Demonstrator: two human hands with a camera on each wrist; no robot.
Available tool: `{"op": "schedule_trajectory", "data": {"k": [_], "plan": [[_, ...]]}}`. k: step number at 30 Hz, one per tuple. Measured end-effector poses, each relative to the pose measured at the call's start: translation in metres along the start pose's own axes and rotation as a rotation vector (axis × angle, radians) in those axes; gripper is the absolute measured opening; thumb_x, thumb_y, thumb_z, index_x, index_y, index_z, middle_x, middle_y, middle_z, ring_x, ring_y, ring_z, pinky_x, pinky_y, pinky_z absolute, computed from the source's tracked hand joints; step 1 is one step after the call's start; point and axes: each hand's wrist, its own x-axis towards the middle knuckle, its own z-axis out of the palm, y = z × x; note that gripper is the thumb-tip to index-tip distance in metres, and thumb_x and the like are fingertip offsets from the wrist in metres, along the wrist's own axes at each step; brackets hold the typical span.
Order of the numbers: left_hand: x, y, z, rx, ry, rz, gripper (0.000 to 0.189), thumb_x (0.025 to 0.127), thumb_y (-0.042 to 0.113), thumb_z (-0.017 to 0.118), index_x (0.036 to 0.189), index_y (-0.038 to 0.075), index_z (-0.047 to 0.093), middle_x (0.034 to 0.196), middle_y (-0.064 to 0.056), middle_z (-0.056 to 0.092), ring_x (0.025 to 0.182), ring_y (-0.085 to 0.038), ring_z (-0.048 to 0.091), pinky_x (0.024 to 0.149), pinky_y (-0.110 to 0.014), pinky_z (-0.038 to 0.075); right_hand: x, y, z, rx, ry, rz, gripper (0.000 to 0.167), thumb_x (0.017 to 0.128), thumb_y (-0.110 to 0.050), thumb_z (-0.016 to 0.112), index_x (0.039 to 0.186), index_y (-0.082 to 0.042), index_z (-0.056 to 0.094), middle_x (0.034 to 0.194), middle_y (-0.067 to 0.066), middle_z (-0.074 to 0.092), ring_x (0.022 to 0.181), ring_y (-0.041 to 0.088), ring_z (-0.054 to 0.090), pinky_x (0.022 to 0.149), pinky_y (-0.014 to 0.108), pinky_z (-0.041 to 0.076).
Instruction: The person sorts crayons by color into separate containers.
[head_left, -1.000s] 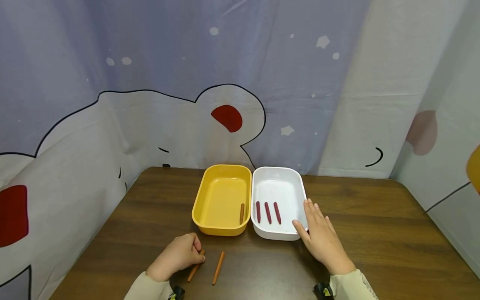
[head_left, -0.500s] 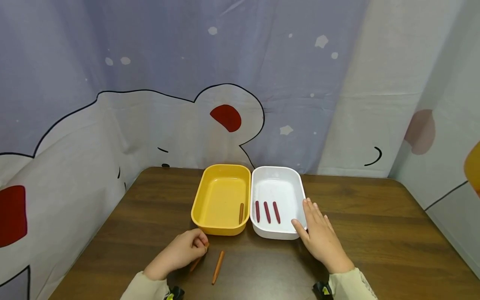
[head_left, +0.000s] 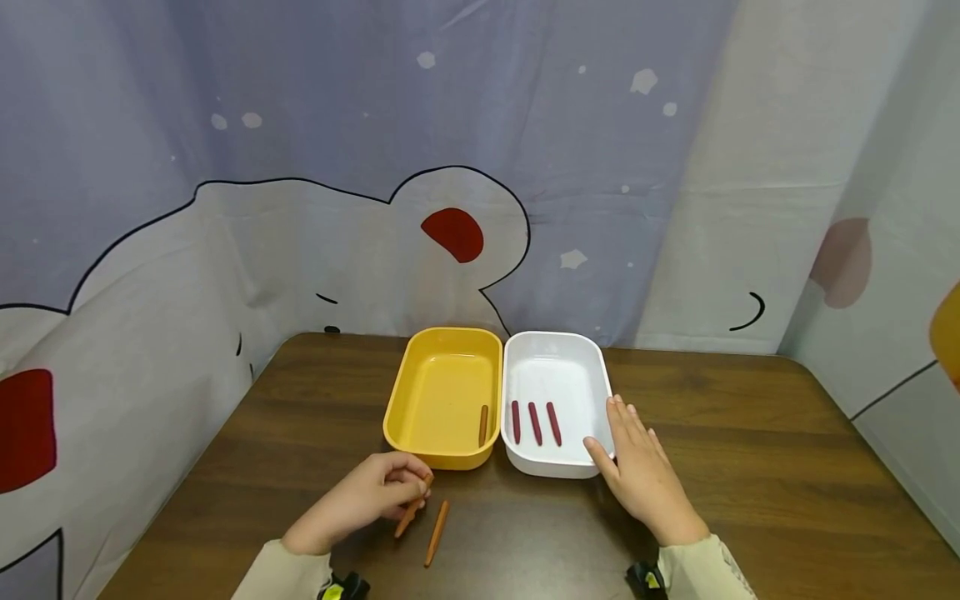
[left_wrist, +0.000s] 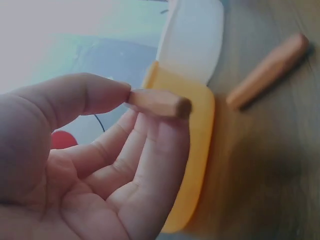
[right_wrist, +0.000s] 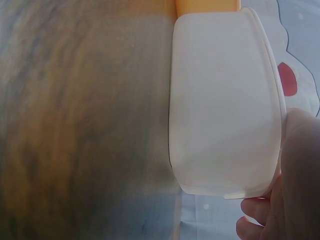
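My left hand (head_left: 378, 492) pinches an orange-brown crayon (head_left: 407, 517) between thumb and fingers, just in front of the yellow tray (head_left: 442, 461). In the left wrist view the crayon's blunt end (left_wrist: 182, 107) points away from the thumb. A second orange-brown crayon (head_left: 437, 533) lies on the table to the right of this hand. One more brown crayon (head_left: 483, 426) lies inside the yellow tray at its right side. My right hand (head_left: 641, 475) rests with straight fingers on the right rim of the white tray (head_left: 555, 469), thumb over the near corner. Three dark red crayons (head_left: 535, 423) lie in that tray.
Both trays stand side by side on a brown wooden table (head_left: 712, 467). Behind and around the table hangs a printed curtain (head_left: 345, 258). A dark band (head_left: 647, 579) is on the right wrist.
The left hand has lifted its crayon off the table and moved slightly right and forward, toward the yellow tray. The right hand has stayed on the white tray.
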Motion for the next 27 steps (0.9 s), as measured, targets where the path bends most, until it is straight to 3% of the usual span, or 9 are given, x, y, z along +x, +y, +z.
{"op": "schedule_trajectory", "data": {"k": [7,16,21,27], "plan": [[0.001,0.013,0.002,-0.1,-0.021,0.079,0.038,0.104,0.016,0.06,0.128,-0.013,0.058,0.116,-0.024,0.068,0.097,-0.02,0.069,0.081,-0.039,0.062,0.0,0.001,0.0,-0.002,0.004,-0.003,0.075,0.108,-0.047,0.045,0.158,0.006,0.025,0.164,0.024,0.023,0.15,0.045,0.022,0.117,0.067,0.021],[0.012,0.032,0.0,-0.122,0.048,0.172,0.038,0.104,0.016,0.06,0.129,-0.013,0.057,0.114,-0.025,0.067,0.101,-0.027,0.068,0.084,-0.039,0.061,-0.001,0.0,0.0,0.002,0.005,0.001,0.075,0.108,-0.047,0.045,0.157,0.006,0.026,0.164,0.024,0.023,0.151,0.045,0.021,0.117,0.067,0.02],[0.023,0.04,0.0,-0.167,0.089,0.191,0.039,0.104,0.015,0.059,0.131,-0.013,0.055,0.117,-0.027,0.065,0.101,-0.02,0.068,0.086,-0.041,0.06,-0.001,0.001,0.0,0.002,0.004,0.001,0.075,0.108,-0.047,0.045,0.157,0.006,0.026,0.164,0.024,0.023,0.151,0.044,0.02,0.117,0.067,0.02],[0.038,0.044,0.0,-0.172,0.17,0.165,0.039,0.104,0.017,0.06,0.132,-0.01,0.056,0.115,-0.018,0.066,0.1,-0.018,0.067,0.087,-0.04,0.06,0.0,0.0,0.0,0.004,0.008,-0.004,0.075,0.108,-0.047,0.045,0.158,0.006,0.026,0.164,0.024,0.024,0.151,0.044,0.02,0.117,0.067,0.02]]}}
